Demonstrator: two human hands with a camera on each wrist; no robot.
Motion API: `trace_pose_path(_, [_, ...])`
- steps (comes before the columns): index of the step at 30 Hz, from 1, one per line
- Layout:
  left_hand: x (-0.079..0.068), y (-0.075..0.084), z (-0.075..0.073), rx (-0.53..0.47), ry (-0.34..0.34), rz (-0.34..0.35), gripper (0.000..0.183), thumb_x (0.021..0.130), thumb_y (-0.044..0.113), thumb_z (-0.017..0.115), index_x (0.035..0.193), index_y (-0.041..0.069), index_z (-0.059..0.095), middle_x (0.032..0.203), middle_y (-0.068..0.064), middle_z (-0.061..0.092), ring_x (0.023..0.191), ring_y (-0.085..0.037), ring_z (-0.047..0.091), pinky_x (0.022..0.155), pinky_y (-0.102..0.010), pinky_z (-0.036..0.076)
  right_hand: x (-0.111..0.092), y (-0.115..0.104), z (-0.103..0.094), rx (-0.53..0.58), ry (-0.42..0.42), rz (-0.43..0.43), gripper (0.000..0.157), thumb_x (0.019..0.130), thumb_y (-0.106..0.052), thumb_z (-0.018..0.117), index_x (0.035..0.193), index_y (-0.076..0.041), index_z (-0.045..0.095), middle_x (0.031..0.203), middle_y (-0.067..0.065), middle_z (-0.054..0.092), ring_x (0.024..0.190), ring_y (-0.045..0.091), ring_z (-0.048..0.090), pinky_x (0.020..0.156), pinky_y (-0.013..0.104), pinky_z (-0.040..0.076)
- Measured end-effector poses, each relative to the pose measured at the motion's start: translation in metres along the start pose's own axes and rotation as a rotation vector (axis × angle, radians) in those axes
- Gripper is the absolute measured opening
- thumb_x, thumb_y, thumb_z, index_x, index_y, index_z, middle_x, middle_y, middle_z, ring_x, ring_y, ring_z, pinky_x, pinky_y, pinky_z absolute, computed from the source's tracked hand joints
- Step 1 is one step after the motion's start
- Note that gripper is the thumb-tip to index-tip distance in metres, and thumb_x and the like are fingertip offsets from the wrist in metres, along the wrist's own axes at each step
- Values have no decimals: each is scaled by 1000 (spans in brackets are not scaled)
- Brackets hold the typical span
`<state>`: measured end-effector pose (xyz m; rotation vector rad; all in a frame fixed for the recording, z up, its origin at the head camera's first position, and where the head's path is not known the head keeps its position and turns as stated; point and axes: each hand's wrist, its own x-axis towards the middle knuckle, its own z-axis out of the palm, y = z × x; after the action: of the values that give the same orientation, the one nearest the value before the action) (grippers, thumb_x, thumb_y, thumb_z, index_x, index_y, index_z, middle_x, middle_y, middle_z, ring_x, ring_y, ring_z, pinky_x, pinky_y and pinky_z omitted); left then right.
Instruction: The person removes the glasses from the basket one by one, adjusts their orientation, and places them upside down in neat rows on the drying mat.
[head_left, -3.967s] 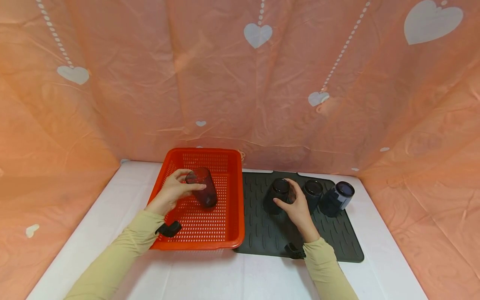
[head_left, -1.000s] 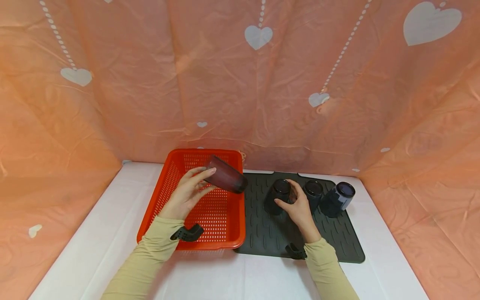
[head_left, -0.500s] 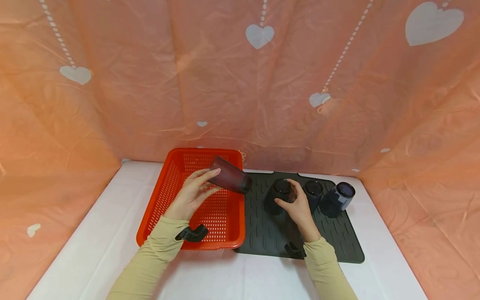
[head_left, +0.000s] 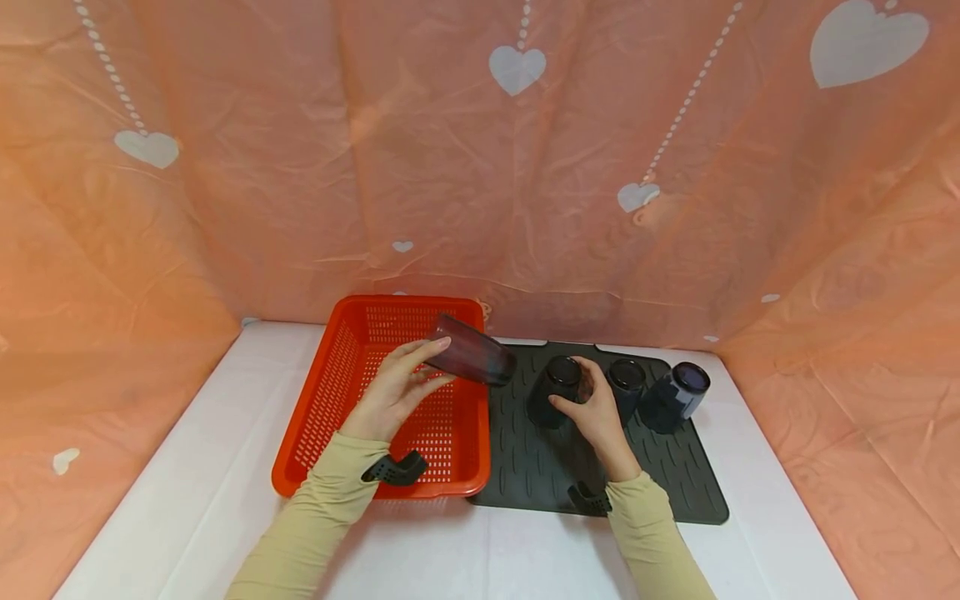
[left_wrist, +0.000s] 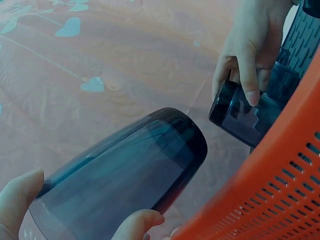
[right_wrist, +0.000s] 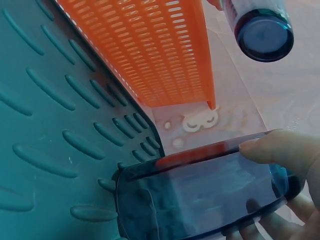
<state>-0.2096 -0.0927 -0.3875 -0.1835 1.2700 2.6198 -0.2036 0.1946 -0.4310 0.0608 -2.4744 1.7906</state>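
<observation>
A dark see-through drinking glass (head_left: 476, 354) is in my left hand (head_left: 399, 387), held near its mouth between thumb and fingers. It lies tilted nearly sideways over the right rim of the orange basket (head_left: 483, 442), its thick base toward the mat. My right hand (head_left: 596, 417) grips a second drinking glass (head_left: 549, 404), which stands mouth down on the dark ridged mat (head_left: 525, 467). In the right wrist view the thumb and fingers curl round this glass (right_wrist: 200, 190) near its base. The two held glasses are apart.
Just right of my right hand stand two more upturned glasses, one close by (head_left: 627, 387) and one at the mat's right edge (head_left: 673, 400). Basket and mat sit side by side on a white table (head_left: 495, 550). An orange curtain (head_left: 450, 167) hangs behind.
Over four seconds my left hand has lifted its glass up from inside the basket, tipped it sideways and carried it right past the rim. My right hand stays on its glass.
</observation>
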Motion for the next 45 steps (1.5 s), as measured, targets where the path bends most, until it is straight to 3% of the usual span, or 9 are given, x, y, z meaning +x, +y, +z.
trace_pose_path(6, [0, -2, 3, -6, -23, 5, 8, 88, 14, 71, 93, 8, 68, 109, -11, 62, 89, -24, 55, 87, -40, 52, 11, 23, 0, 17, 4, -2, 72, 80, 1, 75, 141, -6, 37, 138, 17, 42, 131, 31, 37, 110, 48, 26])
trace_pose_path(12, [2, -4, 8, -29, -37, -2, 5, 89, 12, 69, 89, 8, 73, 109, -11, 63, 90, -25, 55, 87, -40, 52, 13, 25, -1, 23, 0, 15, 72, 80, 2, 75, 141, -6, 38, 136, 18, 42, 128, 32, 40, 110, 47, 27])
trace_pose_path(19, [2, -6, 11, -50, -53, -1, 7, 89, 12, 69, 88, 9, 74, 105, -10, 64, 94, -24, 53, 89, -40, 51, 13, 17, -3, 37, 0, 26, 73, 80, 4, 74, 142, -4, 37, 140, 20, 39, 131, 34, 36, 110, 47, 27])
trace_pose_path(33, [1, -3, 17, -61, -77, 3, 10, 91, 12, 66, 89, 11, 76, 106, -8, 64, 99, -25, 51, 91, -40, 50, 7, -5, -13, 66, 41, -128, 66, 84, -2, 72, 142, -10, 41, 139, 15, 45, 130, 28, 40, 108, 41, 31])
trace_pose_path(45, [-1, -1, 22, -82, -78, 2, 9, 90, 13, 68, 90, 11, 77, 106, -8, 64, 99, -25, 52, 94, -42, 48, -3, -28, -11, 232, -58, -164, 67, 86, -2, 71, 144, -12, 39, 142, 14, 43, 130, 23, 41, 109, 36, 31])
